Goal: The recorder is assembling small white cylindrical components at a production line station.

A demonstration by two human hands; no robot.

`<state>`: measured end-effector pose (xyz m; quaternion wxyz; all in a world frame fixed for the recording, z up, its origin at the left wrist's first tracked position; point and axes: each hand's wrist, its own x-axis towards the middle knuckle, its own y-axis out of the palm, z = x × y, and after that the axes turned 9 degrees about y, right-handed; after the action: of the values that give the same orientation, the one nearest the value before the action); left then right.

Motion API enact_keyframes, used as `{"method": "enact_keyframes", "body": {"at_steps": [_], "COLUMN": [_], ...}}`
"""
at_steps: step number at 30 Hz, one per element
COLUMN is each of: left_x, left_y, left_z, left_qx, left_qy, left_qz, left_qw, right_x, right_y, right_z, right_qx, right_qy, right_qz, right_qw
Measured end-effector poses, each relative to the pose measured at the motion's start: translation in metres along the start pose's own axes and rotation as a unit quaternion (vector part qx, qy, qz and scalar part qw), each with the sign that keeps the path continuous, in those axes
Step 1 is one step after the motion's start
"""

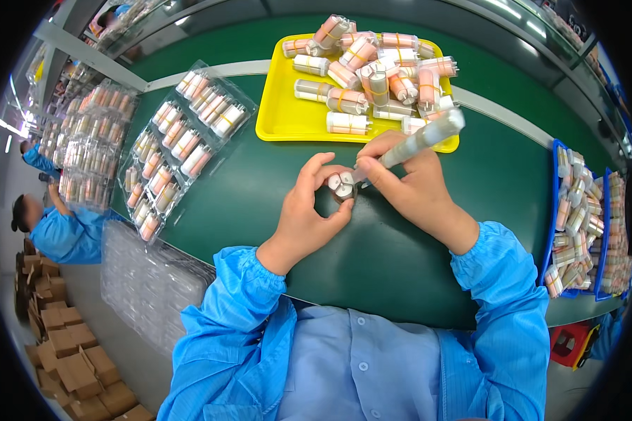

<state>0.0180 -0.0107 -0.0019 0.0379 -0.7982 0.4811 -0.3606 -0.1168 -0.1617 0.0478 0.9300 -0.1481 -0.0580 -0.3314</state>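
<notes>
My left hand (305,219) curls its thumb and fingers around a small bundle of white-capped cylinders (342,184), held upright just above the table with the round ends up. In my right hand (416,184) is a thick, pen-shaped translucent applicator tube (428,137), slanting up to the right. Its narrow end points down at the bundle's right side; whether it touches cannot be made out. Beyond both hands stands a yellow tray (288,128) with many pink, grey and white cylinder bundles (361,52), several tied with yellow bands.
A clear plastic blister tray (221,88) with bundles lies on the green table (260,186) at left. Stacked filled trays (95,133) stand beyond it. Empty clear trays (147,281) are stacked near-left. Blue bins (546,231) of bundles stand at right. Another person (70,228) works far left, above cardboard boxes (77,372).
</notes>
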Motion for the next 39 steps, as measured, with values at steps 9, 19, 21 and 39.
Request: {"method": "enact_keyframes", "body": {"at_steps": [9,19,21,39], "left_x": [0.002,0.003,0.004,0.005], "left_y": [-0.006,-0.007,-0.006,0.004], "left_z": [-0.013,-0.013,-0.013,-0.008], "left_qx": [0.054,0.056,0.054,0.089], "left_qy": [0.015,0.002,0.004,-0.066], "left_qz": [0.04,0.05,0.051,0.013], "left_qw": [0.998,0.997,0.997,0.994], "right_x": [0.002,0.001,0.002,0.002], "right_y": [-0.005,-0.003,-0.004,0.001], "right_z": [0.002,-0.003,-0.001,-0.009], "right_qx": [-0.084,-0.011,-0.02,-0.021], "right_qy": [0.0,-0.015,-0.015,-0.003], "right_qz": [0.045,0.072,0.081,0.037], "right_qw": [0.995,0.997,0.996,0.999]}}
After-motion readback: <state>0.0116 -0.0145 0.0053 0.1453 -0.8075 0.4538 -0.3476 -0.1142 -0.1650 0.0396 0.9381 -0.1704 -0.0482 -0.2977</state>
